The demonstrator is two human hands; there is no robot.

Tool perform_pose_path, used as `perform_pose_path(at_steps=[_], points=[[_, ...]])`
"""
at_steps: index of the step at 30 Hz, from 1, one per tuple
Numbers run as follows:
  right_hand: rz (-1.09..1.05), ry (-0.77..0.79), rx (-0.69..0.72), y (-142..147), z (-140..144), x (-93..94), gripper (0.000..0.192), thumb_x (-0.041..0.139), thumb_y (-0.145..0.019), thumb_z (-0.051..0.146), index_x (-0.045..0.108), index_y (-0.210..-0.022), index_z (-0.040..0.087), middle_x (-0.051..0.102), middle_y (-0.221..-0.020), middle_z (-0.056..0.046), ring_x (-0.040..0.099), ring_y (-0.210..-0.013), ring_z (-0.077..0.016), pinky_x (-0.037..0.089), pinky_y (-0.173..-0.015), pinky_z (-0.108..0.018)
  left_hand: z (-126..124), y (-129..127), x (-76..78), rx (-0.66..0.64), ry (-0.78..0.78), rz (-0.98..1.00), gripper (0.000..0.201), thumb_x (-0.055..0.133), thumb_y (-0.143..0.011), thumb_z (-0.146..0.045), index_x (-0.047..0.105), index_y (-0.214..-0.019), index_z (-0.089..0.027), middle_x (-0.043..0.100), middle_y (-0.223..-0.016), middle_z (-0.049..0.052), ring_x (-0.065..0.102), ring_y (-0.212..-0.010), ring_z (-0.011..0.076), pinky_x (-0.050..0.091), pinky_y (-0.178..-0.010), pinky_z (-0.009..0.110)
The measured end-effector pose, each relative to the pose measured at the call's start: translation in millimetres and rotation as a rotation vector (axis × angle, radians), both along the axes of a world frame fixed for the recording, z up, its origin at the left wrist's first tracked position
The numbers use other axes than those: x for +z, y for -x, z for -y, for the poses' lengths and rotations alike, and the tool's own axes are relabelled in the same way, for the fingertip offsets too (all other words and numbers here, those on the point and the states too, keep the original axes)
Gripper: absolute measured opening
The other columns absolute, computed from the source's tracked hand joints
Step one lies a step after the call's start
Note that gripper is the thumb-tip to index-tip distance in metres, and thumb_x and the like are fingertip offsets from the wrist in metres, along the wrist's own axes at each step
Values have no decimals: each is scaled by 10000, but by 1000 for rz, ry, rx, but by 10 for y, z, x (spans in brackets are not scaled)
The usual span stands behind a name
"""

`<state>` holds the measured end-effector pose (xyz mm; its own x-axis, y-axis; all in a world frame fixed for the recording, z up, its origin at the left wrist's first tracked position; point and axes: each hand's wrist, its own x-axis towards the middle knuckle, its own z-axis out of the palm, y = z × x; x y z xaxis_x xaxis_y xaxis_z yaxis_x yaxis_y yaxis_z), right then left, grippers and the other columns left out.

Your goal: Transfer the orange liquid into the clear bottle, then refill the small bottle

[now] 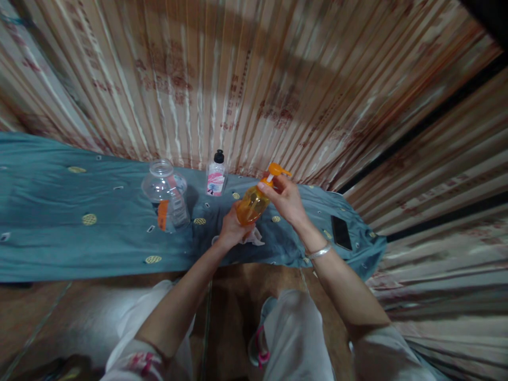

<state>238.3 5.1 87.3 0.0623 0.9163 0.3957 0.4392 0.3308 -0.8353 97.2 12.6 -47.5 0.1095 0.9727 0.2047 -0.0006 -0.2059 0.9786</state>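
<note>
You have both of your 2 hands on the orange pump bottle, which you hold up over the near middle of the teal cloth, tilted so that its pump head leans toward your right. Your left hand is curled around the lower end of the bottle; your right hand is partly closed, its thumb and fingers on the orange collar just below the spout. A silver bracelet circles your right wrist.

Beneath the bottle and your left hand lies a crumpled white piece — your hand covers part of it, so you cannot tell its full shape. To the left, well apart from your hands, stands a wide clear jar with an open mouth and an orange label patch. Between it and the pump bottle, farther back, 1 small bottle with a black cap and a pink-and-white label stands upright near the curtain. That pleated curtain hangs close along the cloth's far edge. Off to the right — beyond your right wrist — a dark phone lies flat on the cloth.
</note>
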Motion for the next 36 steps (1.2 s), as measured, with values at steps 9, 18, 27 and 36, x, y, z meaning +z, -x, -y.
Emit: perform_pose_path(at_steps=[9, 18, 27, 36], points=[[223, -12, -154, -20, 60, 53, 524, 703, -715, 676, 686, -933, 200, 728, -984, -81, 665, -934, -266, 497, -934, -454, 11, 1, 34, 7, -2, -36, 675, 851, -573, -193, 580, -1191, -211, 738, -1093, 44, 708, -985, 258, 550, -904, 396], [210, 0, -114, -16, 64, 55, 534, 665, -745, 676, 684, -955, 185, 731, -1000, -105, 675, -957, -287, 489, -942, -468, 11, -14, 34, -11, 4, 2, 685, 852, -577, -194, 575, -1203, -197, 736, -1107, 49, 706, -996, 247, 547, -923, 391], [234, 2, -65, -19, 93, 68, 464, 648, -780, 647, 674, -919, 206, 721, -950, -68, 664, -913, -254, 500, -901, -415, 17, -3, 57, -4, 5, -47, 686, 846, -581, -183, 577, -1211, -191, 737, -1104, 62, 708, -991, 266, 555, -907, 416], [268, -33, -141, -7, 110, 77, 492, 703, -738, 628, 678, -1007, 217, 727, -994, -75, 667, -968, -281, 490, -938, -446, 18, -2, 38, -11, -6, -35, 671, 847, -598, -219, 568, -1208, -205, 739, -1081, 48, 712, -968, 253, 553, -889, 388]])
